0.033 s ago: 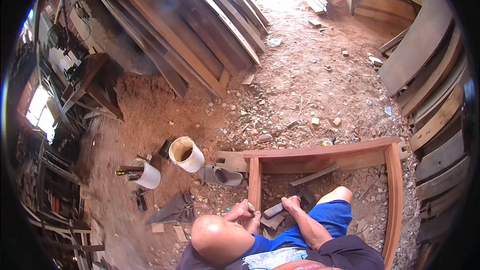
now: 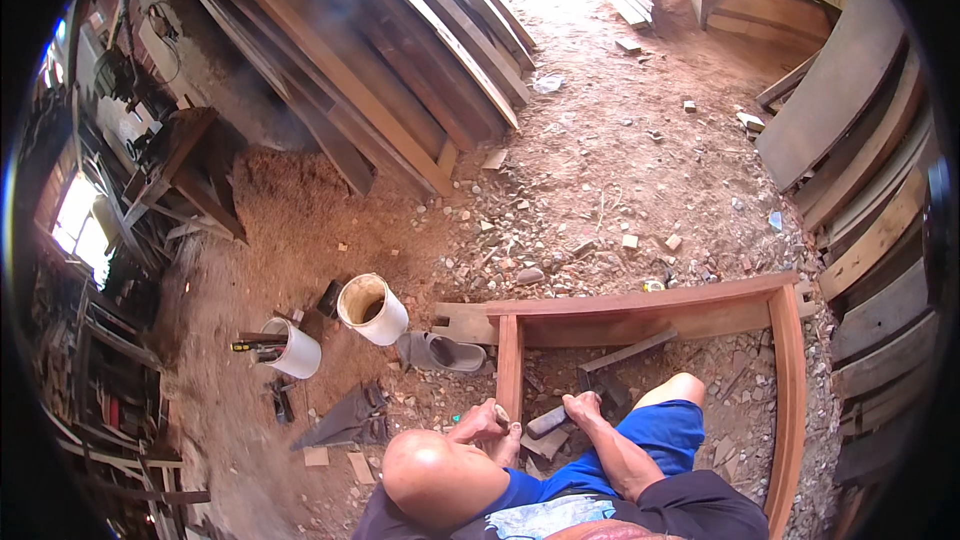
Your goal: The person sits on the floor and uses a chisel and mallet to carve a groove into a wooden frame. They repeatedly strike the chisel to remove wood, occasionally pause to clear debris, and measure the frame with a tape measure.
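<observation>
The left hand (image 2: 487,424) pinches a small chisel (image 2: 503,414) against the frame rail (image 2: 510,365); the right hand (image 2: 580,408) grips a hammer (image 2: 548,422) just beside it; stiff, head-heavy, best held by the handle.
</observation>
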Demonstrator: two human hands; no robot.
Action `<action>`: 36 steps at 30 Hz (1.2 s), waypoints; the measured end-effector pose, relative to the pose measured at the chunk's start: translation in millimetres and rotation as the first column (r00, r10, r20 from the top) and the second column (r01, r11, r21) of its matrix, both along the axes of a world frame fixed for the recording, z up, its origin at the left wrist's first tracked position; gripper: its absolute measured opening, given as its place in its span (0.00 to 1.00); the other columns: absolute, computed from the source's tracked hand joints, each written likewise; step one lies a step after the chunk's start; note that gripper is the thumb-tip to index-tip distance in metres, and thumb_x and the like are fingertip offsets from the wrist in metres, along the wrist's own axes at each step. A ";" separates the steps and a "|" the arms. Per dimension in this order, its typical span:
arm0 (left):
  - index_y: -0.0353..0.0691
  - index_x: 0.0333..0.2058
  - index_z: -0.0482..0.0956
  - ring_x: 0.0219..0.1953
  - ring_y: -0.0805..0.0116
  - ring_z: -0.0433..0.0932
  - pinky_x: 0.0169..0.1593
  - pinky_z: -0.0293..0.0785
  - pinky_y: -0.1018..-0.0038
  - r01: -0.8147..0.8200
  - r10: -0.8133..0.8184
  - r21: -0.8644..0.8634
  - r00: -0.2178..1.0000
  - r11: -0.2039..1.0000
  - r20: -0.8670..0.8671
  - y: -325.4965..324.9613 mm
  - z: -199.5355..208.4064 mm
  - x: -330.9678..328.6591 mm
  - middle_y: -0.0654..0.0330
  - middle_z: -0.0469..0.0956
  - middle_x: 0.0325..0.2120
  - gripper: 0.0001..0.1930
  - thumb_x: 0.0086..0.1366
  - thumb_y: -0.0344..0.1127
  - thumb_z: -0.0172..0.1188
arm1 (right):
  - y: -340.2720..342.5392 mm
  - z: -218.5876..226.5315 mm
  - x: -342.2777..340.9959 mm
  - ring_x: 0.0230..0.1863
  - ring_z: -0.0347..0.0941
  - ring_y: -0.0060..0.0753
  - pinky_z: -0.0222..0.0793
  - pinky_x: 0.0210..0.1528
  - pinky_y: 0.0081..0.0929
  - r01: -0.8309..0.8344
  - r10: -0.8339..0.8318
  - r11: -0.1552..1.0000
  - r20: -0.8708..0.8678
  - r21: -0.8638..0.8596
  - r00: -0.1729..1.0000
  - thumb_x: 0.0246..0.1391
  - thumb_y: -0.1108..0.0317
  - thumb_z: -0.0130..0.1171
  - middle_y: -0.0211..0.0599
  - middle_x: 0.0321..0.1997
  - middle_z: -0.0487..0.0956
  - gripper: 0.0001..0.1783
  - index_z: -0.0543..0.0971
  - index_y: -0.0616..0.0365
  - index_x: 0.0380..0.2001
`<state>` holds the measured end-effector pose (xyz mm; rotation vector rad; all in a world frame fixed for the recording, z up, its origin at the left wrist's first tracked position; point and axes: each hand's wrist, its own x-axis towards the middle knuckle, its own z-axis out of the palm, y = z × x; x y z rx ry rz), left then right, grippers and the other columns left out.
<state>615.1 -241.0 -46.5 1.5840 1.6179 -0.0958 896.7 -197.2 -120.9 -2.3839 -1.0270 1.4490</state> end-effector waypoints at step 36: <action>0.36 0.68 0.69 0.43 0.35 0.86 0.47 0.82 0.46 0.171 -0.093 0.258 0.953 0.951 -0.289 20.2 49.6 27.3 0.39 0.87 0.39 0.40 0.60 0.44 0.72 | 41.1 -75.8 30.0 0.28 0.80 0.43 0.81 0.31 0.43 0.633 -0.773 0.622 -0.489 -0.461 0.403 0.62 0.72 0.57 0.44 0.30 0.81 0.05 0.78 0.63 0.37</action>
